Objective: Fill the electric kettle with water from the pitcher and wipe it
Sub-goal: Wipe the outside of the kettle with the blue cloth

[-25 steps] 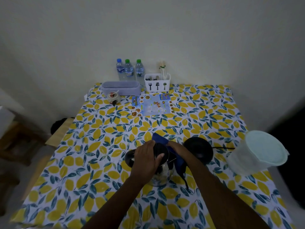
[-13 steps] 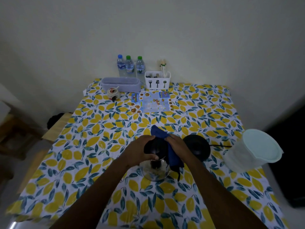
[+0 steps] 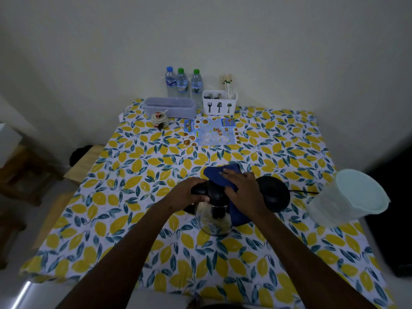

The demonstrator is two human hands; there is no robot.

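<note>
**Blue cloth pressed to kettle lid on the lemon-print table**

Two bare forearms reached in from the near edge and met at the centre of the table (image 3: 124, 219), which was covered by a cloth printed with yellow lemons and teal leaves. Between them stood the clear glass electric kettle with a black lid and handle (image 3: 215, 216), resting on the cloth just off its base. The left hand (image 3: 189, 195) was curled around the black handle at the kettle's 9 o'clock side, fingers closed tight on it. The right hand (image 3: 242, 190) lay flat on a dark blue cloth (image 3: 219, 172), fingers together and stretched toward 11 o'clock, pressing the fabric onto the lid; part of the cloth hung down the kettle's 3 o'clock side.

Just beside the kettle at 2 o'clock sat the round black power base (image 3: 275, 194), its cord running off to the right. Farther out at 3 o'clock stood the translucent plastic pitcher with a pale mint lid (image 3: 350, 197), near the table's right edge and apart from both hands.

Toward 12 o'clock lay a blue laminated picture menu (image 3: 211, 134). Behind it, along the wall, were a small ceramic jar (image 3: 158, 118), a long lavender lidded box (image 3: 169, 107), a white cutlery caddy with chopsticks (image 3: 219, 104) and three small water bottles (image 3: 182, 83).
</note>
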